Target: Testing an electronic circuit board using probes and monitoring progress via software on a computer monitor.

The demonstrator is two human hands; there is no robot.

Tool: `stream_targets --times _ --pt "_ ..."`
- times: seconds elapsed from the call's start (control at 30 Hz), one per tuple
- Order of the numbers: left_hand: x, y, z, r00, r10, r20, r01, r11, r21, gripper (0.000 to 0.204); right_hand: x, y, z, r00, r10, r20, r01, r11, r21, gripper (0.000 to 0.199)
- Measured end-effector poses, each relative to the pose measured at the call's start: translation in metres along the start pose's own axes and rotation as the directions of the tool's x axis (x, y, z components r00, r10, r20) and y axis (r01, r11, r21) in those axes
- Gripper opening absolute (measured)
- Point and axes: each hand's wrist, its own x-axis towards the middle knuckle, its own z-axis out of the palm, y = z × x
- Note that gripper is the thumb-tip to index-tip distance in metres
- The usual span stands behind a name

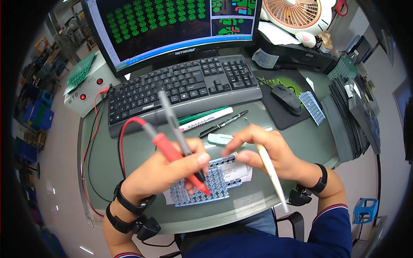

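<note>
Just beneath my left grip (167,173), clasping a red test probe (171,151) and grey pen-like tool (171,119), lies the circuit-board panel (217,184), long axis sideways; my right grip (278,155), farther off, holds a cream stick (272,179).

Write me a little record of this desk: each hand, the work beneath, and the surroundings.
Left hand: holds red probe and grey pen-like tool
Probe tip: over the circuit board sheet; contact unclear
Right hand: holds cream stick; thumb and forefinger apart
Beyond hands: pens, black keyboard, lit monitor
Left: pale box, green sheet on top
Right: mouse on dark mouse pad; pink-and-white fan farther back
</note>
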Motion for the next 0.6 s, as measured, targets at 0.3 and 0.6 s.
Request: stream_targets --times 0.3,0.6 --pt "0.003 -0.008 0.006 0.993 -0.108 0.047 0.105 0.992 0.069 0.024 0.020 -0.014 -0.001 0.846 0.526 0.087 -0.508 0.747 0.429 0.016" --pt "0.011 -0.046 -0.003 0.997 0.065 -0.041 -0.070 0.987 -0.144 0.024 -0.015 0.021 0.005 0.863 0.499 0.074 -0.485 0.781 0.393 0.029"
